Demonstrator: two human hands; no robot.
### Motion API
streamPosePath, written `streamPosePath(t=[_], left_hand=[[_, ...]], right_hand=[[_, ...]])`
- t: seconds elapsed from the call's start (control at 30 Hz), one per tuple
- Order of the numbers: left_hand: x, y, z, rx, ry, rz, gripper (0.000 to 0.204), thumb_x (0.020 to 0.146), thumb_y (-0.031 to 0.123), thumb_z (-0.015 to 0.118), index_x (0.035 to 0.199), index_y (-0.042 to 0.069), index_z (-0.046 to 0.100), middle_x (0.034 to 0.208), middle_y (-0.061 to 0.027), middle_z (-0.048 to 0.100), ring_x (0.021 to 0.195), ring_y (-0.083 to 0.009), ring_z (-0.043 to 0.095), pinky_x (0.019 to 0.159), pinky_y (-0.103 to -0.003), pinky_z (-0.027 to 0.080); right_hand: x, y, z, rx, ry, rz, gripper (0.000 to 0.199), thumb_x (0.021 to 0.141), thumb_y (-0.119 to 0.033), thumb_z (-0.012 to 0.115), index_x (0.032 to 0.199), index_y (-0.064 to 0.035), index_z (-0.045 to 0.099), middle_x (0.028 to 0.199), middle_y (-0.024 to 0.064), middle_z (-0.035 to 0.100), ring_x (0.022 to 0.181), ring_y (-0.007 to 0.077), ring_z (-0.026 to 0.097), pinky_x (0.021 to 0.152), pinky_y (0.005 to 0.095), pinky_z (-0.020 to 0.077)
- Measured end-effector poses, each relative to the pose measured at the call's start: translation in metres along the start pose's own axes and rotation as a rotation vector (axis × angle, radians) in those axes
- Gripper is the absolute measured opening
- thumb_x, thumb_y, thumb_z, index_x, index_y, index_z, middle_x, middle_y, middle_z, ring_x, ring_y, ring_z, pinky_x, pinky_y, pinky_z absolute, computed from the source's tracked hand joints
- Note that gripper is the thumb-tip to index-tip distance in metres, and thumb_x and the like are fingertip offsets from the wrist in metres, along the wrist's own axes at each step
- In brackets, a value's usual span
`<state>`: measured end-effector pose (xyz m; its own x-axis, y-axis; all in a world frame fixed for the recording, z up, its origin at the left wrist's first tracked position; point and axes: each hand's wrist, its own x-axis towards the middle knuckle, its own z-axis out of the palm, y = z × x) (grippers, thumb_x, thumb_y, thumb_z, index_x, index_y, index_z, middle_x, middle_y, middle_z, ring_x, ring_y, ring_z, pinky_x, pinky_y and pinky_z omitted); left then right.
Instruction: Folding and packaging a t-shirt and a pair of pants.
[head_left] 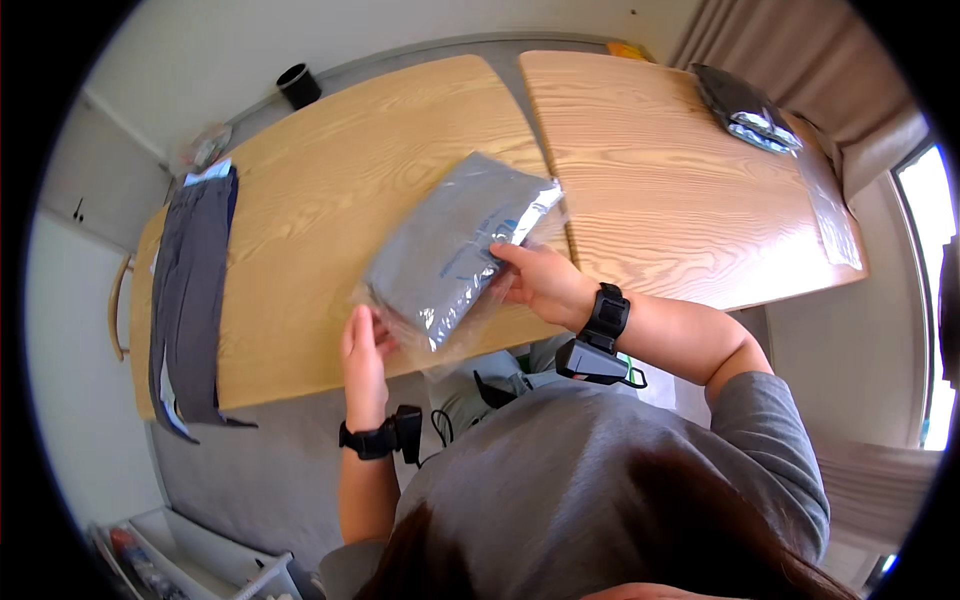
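In front of me is a clear plastic bag (452, 240) with folded grey cloth inside, blue print on its face and a shiny lower right edge. It lies slanted over the near edge of the left table. My right hand (540, 280) grips its right side, thumb on top and fingers underneath. At its lower left corner is my left hand (366, 345), its fingers at the loose plastic edge, partly behind the film. Both wrists wear black straps with small devices.
Dark grey trousers (190, 290) lie along the left end of the wooden table (300, 220). A second table (650, 180) bears a dark packed garment (745, 105) and a flat clear plastic bag (832, 220). Behind stands a black bin (298, 86); a white crate (215, 550) is lower left.
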<state>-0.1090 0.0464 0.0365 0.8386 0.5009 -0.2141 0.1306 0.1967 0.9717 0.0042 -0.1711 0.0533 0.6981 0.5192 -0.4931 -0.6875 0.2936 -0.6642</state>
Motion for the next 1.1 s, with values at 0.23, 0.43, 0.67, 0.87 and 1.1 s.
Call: streamPosePath(t=[0.23, 0.43, 0.67, 0.87, 1.1], left_hand=[[-0.001, -0.013, 0.006, 0.302, 0.048, 0.187, 0.030, 0.097, 0.032, 0.042, 0.090, 0.006, 0.054, 0.080, 0.0001, 0.054, 0.068, -0.0091, 0.046, 0.060, -0.025, 0.038], [0.009, -0.040, 0.031, 0.632, 0.039, 0.543, 0.025, 0.095, 0.022, 0.044, 0.083, 0.002, 0.052, 0.075, -0.0079, 0.053, 0.065, -0.0202, 0.045, 0.059, -0.032, 0.037], [-0.007, -0.018, 0.042, 0.857, -0.017, 0.359, 0.035, 0.093, 0.031, 0.047, 0.097, -0.002, 0.058, 0.092, -0.0245, 0.059, 0.085, -0.0395, 0.054, 0.076, -0.044, 0.043], [-0.009, 0.000, 0.058, 1.155, -0.020, 0.237, 0.034, 0.092, 0.030, 0.049, 0.108, 0.001, 0.057, 0.107, -0.0247, 0.056, 0.100, -0.0401, 0.052, 0.084, -0.048, 0.041], [0.006, -0.027, 0.047, 1.155, 0.091, 0.503, 0.027, 0.093, 0.026, 0.048, 0.093, 0.000, 0.055, 0.085, -0.0209, 0.056, 0.079, -0.0343, 0.052, 0.071, -0.041, 0.043]], right_hand=[[-0.042, -0.093, -0.030, -0.205, 0.132, -0.155, 0.013, 0.088, -0.016, 0.056, 0.096, -0.0060, 0.056, 0.080, 0.0010, 0.057, 0.069, 0.0106, 0.055, 0.063, 0.0246, 0.0479], [-0.090, -0.199, -0.096, -0.124, 0.225, -0.482, 0.010, 0.089, -0.013, 0.054, 0.086, -0.0028, 0.055, 0.074, 0.0040, 0.055, 0.058, 0.0104, 0.050, 0.055, 0.0230, 0.0449], [-0.120, -0.339, -0.216, 0.043, 0.448, -0.941, 0.014, 0.090, -0.009, 0.052, 0.079, -0.0011, 0.051, 0.063, 0.0023, 0.049, 0.055, 0.0122, 0.051, 0.051, 0.0219, 0.0464], [-0.072, -0.406, -0.388, 0.163, 0.358, -1.028, 0.009, 0.090, -0.012, 0.052, 0.085, -0.0038, 0.051, 0.069, 0.0031, 0.053, 0.062, 0.0143, 0.053, 0.061, 0.0262, 0.0487], [-0.030, -0.401, -0.475, 0.224, 0.605, -0.802, 0.018, 0.088, -0.017, 0.055, 0.095, -0.0002, 0.052, 0.076, 0.0086, 0.057, 0.072, 0.0204, 0.058, 0.072, 0.0316, 0.0529]])
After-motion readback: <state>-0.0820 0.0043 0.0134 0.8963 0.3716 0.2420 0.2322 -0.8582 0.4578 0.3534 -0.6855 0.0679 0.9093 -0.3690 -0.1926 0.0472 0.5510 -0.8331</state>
